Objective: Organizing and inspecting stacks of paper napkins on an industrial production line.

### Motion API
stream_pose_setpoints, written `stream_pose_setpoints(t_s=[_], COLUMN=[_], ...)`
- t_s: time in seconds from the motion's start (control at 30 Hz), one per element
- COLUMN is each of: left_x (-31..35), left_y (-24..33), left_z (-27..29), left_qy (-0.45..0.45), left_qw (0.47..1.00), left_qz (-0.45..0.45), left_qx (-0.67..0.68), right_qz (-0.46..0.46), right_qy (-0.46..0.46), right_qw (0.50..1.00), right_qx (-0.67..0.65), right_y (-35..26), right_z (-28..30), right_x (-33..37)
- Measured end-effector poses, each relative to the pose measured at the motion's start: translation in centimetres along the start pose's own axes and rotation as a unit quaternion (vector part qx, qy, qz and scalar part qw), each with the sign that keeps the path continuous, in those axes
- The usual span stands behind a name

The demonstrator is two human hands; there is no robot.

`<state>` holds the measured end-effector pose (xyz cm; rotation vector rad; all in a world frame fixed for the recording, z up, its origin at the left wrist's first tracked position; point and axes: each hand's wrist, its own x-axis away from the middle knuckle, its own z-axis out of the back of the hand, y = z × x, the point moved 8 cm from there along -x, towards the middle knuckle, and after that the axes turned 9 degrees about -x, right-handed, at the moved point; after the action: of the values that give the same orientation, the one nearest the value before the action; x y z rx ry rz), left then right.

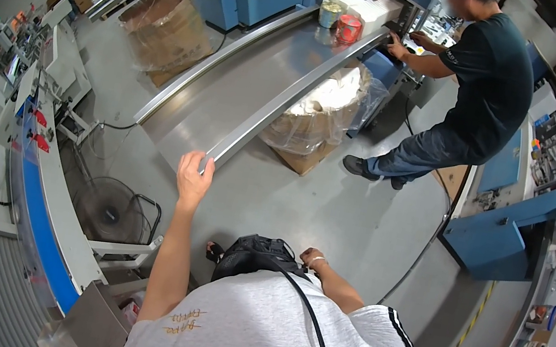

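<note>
My left hand (194, 177) reaches forward to the near end of a long sloping metal chute (235, 77) with raised side rails. Its fingers and thumb are closed round the corner of the right-hand rail. Close to the black bag (260, 252) at my waist, my right hand (312, 257) hangs low with its fingers curled; I see nothing in it. A yellowish tin (331, 14) and a red tin (349, 30) stand at the chute's far end, in front of a white block (370, 10).
A co-worker (491, 85) in dark clothes stands by the chute's far right end, hands at a machine. A plastic-lined carton (321, 118) of white material sits beneath the chute; another lined carton (166, 27) is left of it. A blurred round fan (109, 211) stands at left. Cables cross the floor.
</note>
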<state>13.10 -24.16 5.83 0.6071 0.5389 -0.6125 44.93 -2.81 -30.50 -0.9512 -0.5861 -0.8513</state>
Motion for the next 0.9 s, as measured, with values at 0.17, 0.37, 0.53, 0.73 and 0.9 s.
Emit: stream_pose_setpoints(t_s=[0.17,0.37,0.53,0.73,0.9], left_x=[0.0,0.0,0.0,0.1,0.0], left_y=[0.2,0.2,0.0,-0.1,-0.1], left_z=[0.2,0.2,0.0,0.0,0.0], left_qy=[0.004,0.004,-0.001,0.0,-0.001], left_qw=[1.0,1.0,1.0,1.0,1.0], left_qz=[-0.002,-0.003,-0.001,0.004,0.007], left_qx=[-0.007,-0.015,-0.022,-0.02,-0.02], right_qz=[0.002,0.003,0.029,0.024,0.015], right_qy=[-0.011,-0.01,0.01,0.008,-0.003], right_qw=[1.0,1.0,0.999,0.999,0.999], right_qx=[0.026,0.022,0.041,0.025,0.032], right_y=[-0.5,-0.2,0.3,0.2,-0.2], right_z=[0.1,-0.1,-0.3,-0.3,0.1], right_x=[0.4,0.2,-0.8,-0.6,0.1])
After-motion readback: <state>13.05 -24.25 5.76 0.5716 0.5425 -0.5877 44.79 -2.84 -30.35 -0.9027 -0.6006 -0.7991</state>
